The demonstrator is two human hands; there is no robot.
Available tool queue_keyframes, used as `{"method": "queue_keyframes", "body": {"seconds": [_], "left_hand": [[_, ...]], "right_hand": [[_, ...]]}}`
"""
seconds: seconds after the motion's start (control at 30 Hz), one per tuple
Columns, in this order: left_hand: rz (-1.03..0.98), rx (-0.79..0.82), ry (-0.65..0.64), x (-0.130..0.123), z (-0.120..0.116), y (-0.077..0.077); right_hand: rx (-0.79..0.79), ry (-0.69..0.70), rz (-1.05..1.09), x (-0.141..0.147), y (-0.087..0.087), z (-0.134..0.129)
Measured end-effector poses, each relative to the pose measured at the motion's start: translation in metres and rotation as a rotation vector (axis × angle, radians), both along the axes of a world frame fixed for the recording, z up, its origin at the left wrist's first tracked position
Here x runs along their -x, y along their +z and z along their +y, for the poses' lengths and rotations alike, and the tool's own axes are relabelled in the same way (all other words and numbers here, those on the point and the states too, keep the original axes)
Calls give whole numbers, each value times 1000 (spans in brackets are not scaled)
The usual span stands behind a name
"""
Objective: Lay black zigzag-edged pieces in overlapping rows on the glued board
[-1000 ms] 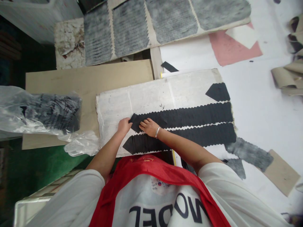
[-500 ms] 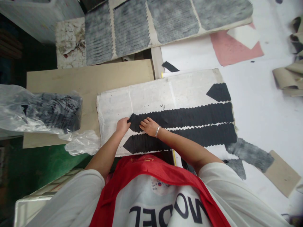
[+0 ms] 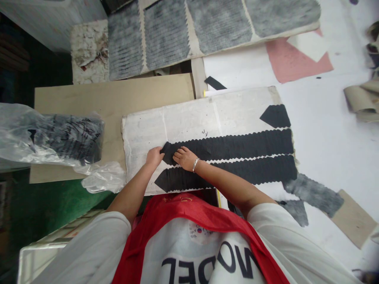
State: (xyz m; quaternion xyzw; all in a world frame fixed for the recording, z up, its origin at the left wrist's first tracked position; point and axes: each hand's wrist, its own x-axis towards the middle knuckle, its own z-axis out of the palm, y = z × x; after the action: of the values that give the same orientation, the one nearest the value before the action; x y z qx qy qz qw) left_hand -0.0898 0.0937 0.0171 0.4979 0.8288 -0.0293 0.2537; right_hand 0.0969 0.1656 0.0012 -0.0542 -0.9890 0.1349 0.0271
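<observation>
Black pieces with scalloped edges and pointed left ends lie in overlapping rows on a pale board. My left hand pinches the pointed tip of the leftmost black piece in the middle row. Close by on the right, my right hand, with a silver bracelet at the wrist, lies on that same row with its fingers stretched out. A lower row of black pieces runs parallel, partly covered by my right forearm. One short black piece sits at the board's upper right.
At left, a clear plastic bag of black pieces lies on a brown board. Grey-black sheets stretch across the back. A pink sheet, grey scraps and brown paper are on the right.
My right hand has slid very slightly left along the middle row. My left hand keeps its pinch at the tip. The whole view has shifted a little.
</observation>
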Motion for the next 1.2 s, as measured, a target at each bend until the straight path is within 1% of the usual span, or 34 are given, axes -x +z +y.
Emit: {"method": "queue_keyframes", "body": {"seconds": [0.27, 0.47, 0.73, 0.9, 1.2], "left_hand": [[30, 36, -1, -2, 2, 4], [59, 50, -14, 2, -1, 5], [75, 86, -61, 4, -1, 7], [80, 84, -72, 5, -1, 6], [56, 49, -43, 6, -3, 8]], "right_hand": [[-14, -4, -35, 7, -4, -2], [-42, 7, -31, 7, -2, 1], [-32, 17, -44, 8, 0, 2], [-40, 15, -36, 9, 1, 2], [-32, 60, 1, 13, 0, 2]]}}
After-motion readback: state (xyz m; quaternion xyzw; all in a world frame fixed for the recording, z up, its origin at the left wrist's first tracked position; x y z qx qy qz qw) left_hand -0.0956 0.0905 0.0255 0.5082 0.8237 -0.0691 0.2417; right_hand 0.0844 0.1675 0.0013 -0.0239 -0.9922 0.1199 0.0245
